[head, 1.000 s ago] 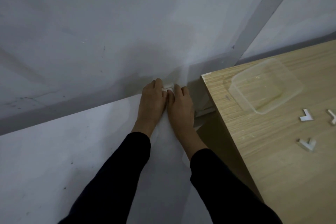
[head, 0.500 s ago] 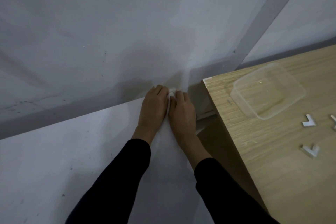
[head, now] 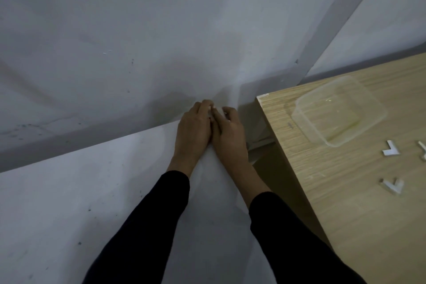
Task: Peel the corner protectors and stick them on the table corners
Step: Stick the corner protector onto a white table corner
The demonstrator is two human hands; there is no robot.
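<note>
Two hands are seen, side by side. The fingers (head: pixel 205 105) of the left hand (head: pixel 192 132) and the right hand (head: pixel 230 137) are curled. One small pale corner protector (head: pixel 212 110) is pinched between the tips, mostly hidden. Far right of the fingers, three white L-shaped protectors (head: pixel 390 150) and one clear plastic box (head: pixel 304 120) are laid on a light wooden table (head: pixel 322 191).

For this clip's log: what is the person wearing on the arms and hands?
The left sleeve and right sleeve are long, plain black, with no markings, ending at the wrists. The left hand and right hand are bare: no gloves, and no watch or ring shows.
</note>
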